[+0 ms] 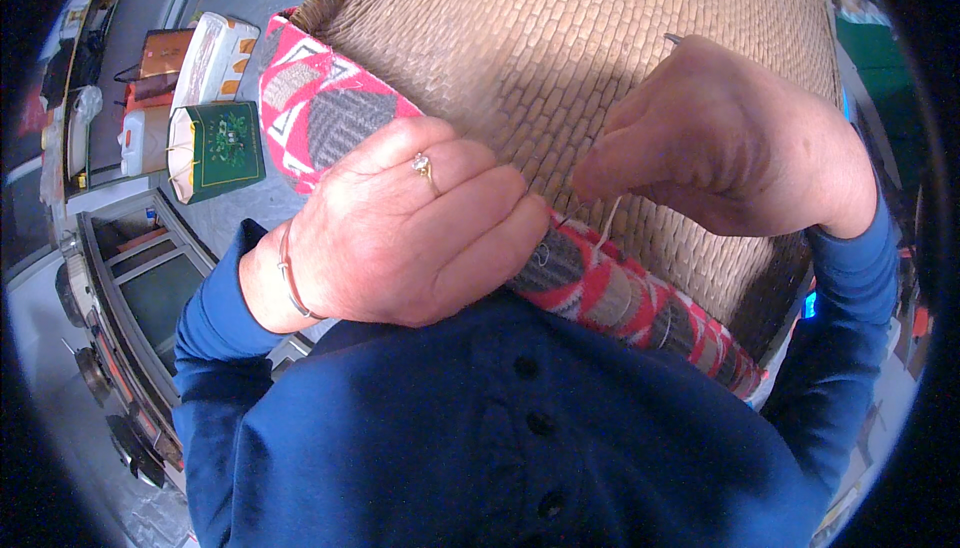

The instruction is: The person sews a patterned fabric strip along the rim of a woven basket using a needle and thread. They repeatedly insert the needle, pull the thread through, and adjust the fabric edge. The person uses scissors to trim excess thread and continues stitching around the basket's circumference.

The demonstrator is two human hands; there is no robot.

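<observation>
A large woven wicker surface (pixel 540 45) with a rolled rim lies before me. Red, grey and white patterned fabric (pixel 615 293) wraps its near edge. My left hand (pixel 420 225), wearing a ring and a bracelet, grips the fabric-covered edge with curled fingers. To its right, above the weave, my right hand (pixel 697 143) is closed with thumb and fingers pinched; a dark metal tip (pixel 673 38) sticks out beyond its far side. A pale thread or cord (pixel 609 224) runs from the fabric up towards my right hand. A thin dark needle-like piece (pixel 574 212) shows between my hands at the fabric.
At the left on the floor stand a green paper bag (pixel 225 147), a white box (pixel 217 57), a plastic jug (pixel 142 139) and a brown bag (pixel 166 51). A glass-fronted metal cabinet (pixel 161 285) is below them. Green material (pixel 870 60) shows at the far right.
</observation>
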